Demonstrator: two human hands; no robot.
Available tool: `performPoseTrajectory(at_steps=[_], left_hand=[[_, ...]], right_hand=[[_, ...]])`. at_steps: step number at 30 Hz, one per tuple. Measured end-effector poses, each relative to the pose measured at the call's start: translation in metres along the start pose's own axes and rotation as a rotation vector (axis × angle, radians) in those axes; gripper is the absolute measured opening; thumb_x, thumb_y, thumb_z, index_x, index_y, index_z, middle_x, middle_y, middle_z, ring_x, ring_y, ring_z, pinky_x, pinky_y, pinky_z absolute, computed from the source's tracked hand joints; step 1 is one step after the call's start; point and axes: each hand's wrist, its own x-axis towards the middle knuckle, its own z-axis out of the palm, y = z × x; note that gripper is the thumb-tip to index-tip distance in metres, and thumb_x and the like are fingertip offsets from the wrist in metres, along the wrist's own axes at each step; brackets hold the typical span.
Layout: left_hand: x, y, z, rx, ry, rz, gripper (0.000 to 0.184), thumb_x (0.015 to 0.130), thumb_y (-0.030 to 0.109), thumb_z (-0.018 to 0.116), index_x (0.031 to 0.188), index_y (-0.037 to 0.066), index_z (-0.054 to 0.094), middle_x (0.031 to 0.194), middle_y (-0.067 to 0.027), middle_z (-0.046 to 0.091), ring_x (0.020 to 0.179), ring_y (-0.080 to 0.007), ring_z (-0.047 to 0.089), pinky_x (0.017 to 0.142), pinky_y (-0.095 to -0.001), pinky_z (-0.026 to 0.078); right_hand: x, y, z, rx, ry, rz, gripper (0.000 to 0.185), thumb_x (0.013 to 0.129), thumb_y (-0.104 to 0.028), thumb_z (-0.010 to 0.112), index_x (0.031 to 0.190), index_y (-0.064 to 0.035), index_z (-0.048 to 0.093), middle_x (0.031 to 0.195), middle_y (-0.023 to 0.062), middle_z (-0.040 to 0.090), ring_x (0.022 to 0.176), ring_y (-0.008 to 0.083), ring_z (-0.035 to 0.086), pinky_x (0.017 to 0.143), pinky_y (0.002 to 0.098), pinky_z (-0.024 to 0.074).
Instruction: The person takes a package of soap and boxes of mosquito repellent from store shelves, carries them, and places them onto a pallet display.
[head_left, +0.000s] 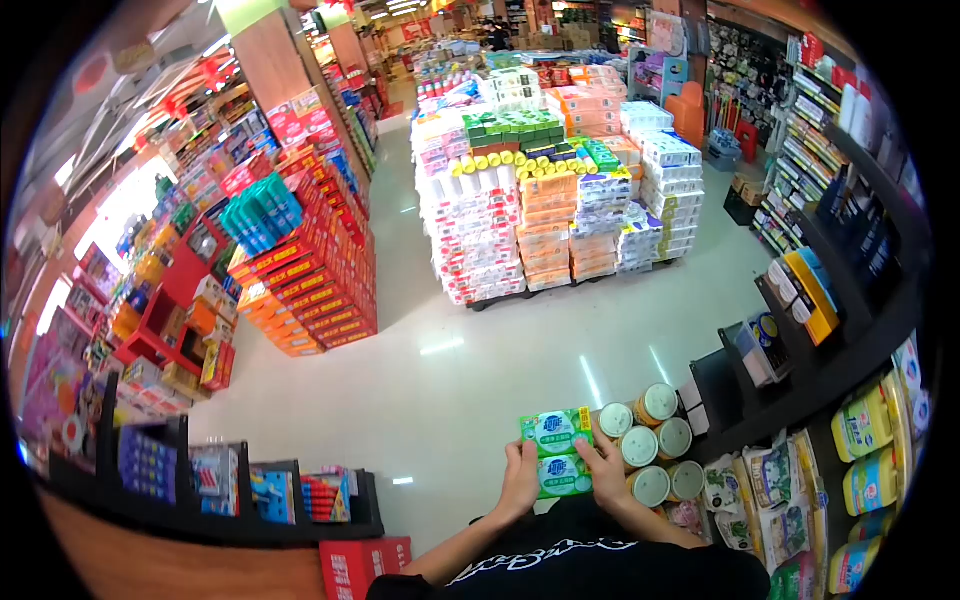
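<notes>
A green twin pack of bar soap (557, 450) with blue and white lettering and a yellow strip at its upper right is held in front of my body. My left hand (517, 480) grips its left edge, the thumb lying on the front. On the opposite side, my right hand (607, 478) holds the right edge, its thumb also pressed to the front. The fingers behind the pack are hidden. Just right of my right hand stand several canisters with pale green lids (638, 446).
Ahead is a large stack of tissue packs (545, 235). Red and orange cartons (315, 290) are piled to the left. Dark shelving (800, 400) with bottles and bags runs along my right. A low shelf (365, 510) and a red box (365, 565) are at lower left.
</notes>
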Motion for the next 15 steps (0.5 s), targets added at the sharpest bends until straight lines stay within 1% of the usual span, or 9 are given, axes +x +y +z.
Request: performPoseTrajectory(at_steps=[2,5,9,12,15], left_hand=[[0.041,0.025,0.001,0.046,-0.04,0.0,0.058,0.108,0.046,0.037,0.133,-0.006,0.034,0.127,-0.0197,0.053,0.117,-0.0229,0.053,0.103,-0.035,0.042],[0.108,0.046,0.008,0.099,-0.062,-0.019,0.061,0.108,0.046,0.039,0.136,-0.008,0.032,0.131,-0.0225,0.052,0.12,-0.025,0.053,0.105,-0.0358,0.042],[0.211,0.038,0.026,0.16,-0.078,0.02,0.063,0.108,0.046,0.039,0.136,-0.01,0.031,0.132,-0.0255,0.052,0.122,-0.0266,0.054,0.104,-0.0369,0.043],[0.286,0.049,0.046,0.222,-0.075,0.005,0.064,0.108,0.046,0.039,0.136,-0.011,0.031,0.13,-0.0259,0.053,0.12,-0.0272,0.055,0.103,-0.0376,0.044],[0.358,0.08,0.074,0.257,-0.083,0.003,0.062,0.108,0.044,0.038,0.136,-0.011,0.031,0.129,-0.026,0.053,0.118,-0.0276,0.055,0.102,-0.0383,0.044]], right_hand=[[0.041,0.004,-0.002,0.027,0.025,0.01,0.062,0.099,-0.018,0.063,0.151,0.004,0.038,0.13,0.0136,0.06,0.113,0.0155,0.058,0.098,0.028,0.047],[0.102,-0.001,0.002,0.049,0.08,-0.048,0.061,0.099,-0.018,0.062,0.151,0.0035,0.038,0.131,0.0134,0.06,0.113,0.0154,0.058,0.098,0.0282,0.0467],[0.2,-0.001,-0.013,0.081,0.076,-0.014,0.052,0.103,-0.02,0.056,0.149,-0.0003,0.042,0.131,0.0103,0.06,0.116,0.0163,0.057,0.1,0.0293,0.0457],[0.28,-0.015,-0.032,0.013,0.015,-0.04,0.057,0.105,-0.023,0.053,0.153,-0.0004,0.034,0.132,0.0121,0.057,0.116,0.0153,0.055,0.1,0.0297,0.0452],[0.358,-0.038,-0.045,-0.024,-0.002,-0.045,0.058,0.107,-0.026,0.05,0.155,-0.001,0.028,0.134,0.0141,0.055,0.118,0.0171,0.054,0.102,0.0316,0.0442]])
